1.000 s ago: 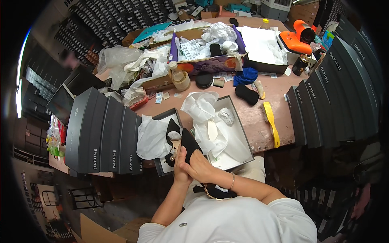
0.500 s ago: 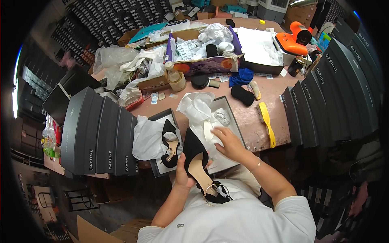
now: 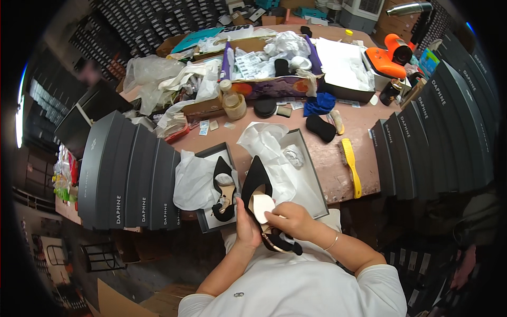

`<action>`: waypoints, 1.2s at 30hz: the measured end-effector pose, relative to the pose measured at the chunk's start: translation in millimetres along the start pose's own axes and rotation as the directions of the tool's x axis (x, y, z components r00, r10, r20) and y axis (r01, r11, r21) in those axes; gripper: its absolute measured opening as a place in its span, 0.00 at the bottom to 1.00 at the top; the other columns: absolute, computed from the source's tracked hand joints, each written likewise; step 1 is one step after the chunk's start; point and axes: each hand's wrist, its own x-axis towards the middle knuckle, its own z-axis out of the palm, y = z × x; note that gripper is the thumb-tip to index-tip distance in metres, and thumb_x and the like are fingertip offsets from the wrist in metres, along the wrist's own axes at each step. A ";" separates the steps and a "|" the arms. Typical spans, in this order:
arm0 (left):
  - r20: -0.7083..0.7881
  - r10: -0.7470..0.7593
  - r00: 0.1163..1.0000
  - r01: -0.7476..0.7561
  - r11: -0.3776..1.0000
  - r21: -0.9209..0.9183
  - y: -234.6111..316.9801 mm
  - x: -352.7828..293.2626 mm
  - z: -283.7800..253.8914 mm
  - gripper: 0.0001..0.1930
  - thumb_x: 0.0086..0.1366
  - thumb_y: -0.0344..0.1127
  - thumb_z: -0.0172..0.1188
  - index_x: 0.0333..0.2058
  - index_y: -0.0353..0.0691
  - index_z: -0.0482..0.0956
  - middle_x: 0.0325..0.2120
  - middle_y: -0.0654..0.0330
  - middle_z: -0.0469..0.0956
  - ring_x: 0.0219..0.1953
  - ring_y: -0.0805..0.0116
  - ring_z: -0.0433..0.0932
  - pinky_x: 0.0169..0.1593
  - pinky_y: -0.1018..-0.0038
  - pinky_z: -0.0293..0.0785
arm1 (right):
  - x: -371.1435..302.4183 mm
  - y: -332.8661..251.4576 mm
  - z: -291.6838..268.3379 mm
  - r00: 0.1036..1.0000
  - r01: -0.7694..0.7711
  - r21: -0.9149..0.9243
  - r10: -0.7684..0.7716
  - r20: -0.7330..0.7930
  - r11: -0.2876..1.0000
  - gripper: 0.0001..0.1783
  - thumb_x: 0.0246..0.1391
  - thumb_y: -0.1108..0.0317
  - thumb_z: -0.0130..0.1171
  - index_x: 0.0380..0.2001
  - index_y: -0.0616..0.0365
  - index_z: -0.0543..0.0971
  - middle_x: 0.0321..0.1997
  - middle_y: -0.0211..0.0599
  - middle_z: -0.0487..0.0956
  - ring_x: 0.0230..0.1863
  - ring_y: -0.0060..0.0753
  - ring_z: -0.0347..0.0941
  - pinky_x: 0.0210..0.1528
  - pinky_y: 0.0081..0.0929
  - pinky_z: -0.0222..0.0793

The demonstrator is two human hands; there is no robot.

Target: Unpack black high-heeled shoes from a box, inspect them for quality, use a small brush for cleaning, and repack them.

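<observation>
My left hand [image 3: 247,227] is closed around the side of a black pointed-toe shoe [image 3: 257,177] with a beige insole and an ankle strap. My right hand [image 3: 290,219] pinches a flat white insert [image 3: 262,205] with a rounded end, over the opening of that shoe. The insert covers part of the insole. To the left, the matching black shoe [image 3: 223,168] lies in the grey shoebox lid or tray [image 3: 231,153], beside white tissue paper [image 3: 195,182]. Right of my hands, an open grey shoebox [image 3: 311,164] contains more tissue and a crumpled paper ball [image 3: 293,156].
Stacks of dark shoeboxes stand at left [image 3: 134,179] and right [image 3: 409,153]. A yellow brush [image 3: 350,169], black sponge [image 3: 320,128], blue cloth [image 3: 317,104] and glass bottle [image 3: 233,103] lie or stand beyond. Farther back sit a paper-filled purple box [image 3: 274,87] and an orange device [image 3: 388,62].
My right hand has picked the white insert up from the open box and brought it left and down over the shoe. The left hand still holds the shoe.
</observation>
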 end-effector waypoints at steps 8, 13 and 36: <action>-0.080 -0.091 0.993 0.086 0.994 -0.070 2.9 0.7 -6.7 0.35 0.65 0.66 0.42 0.56 0.42 0.65 0.49 0.56 0.72 0.53 0.59 0.71 0.56 0.61 0.69 | 30.3 9.8 5.9 0.993 -0.115 -0.001 0.115 0.039 0.993 0.16 0.39 0.70 0.66 0.37 0.56 0.79 0.29 0.34 0.75 0.30 0.38 0.73 0.32 0.32 0.69; -0.050 -0.124 0.991 0.108 0.964 -0.244 15.8 14.5 -21.9 0.34 0.66 0.65 0.44 0.56 0.41 0.67 0.47 0.55 0.75 0.49 0.54 0.75 0.56 0.52 0.70 | 42.0 26.6 -49.2 0.926 -0.231 -0.154 0.169 -0.338 0.961 0.19 0.35 0.80 0.65 0.36 0.58 0.79 0.29 0.36 0.76 0.27 0.37 0.72 0.28 0.29 0.69; 0.038 0.074 0.997 -0.080 0.980 0.183 -18.7 -0.7 -14.2 0.24 0.62 0.28 0.50 0.57 0.37 0.63 0.50 0.54 0.71 0.52 0.63 0.73 0.54 0.68 0.72 | 25.2 -1.7 15.6 0.892 -0.391 0.012 0.376 0.253 0.920 0.32 0.59 0.44 0.48 0.43 0.69 0.71 0.40 0.50 0.71 0.47 0.50 0.67 0.68 0.62 0.30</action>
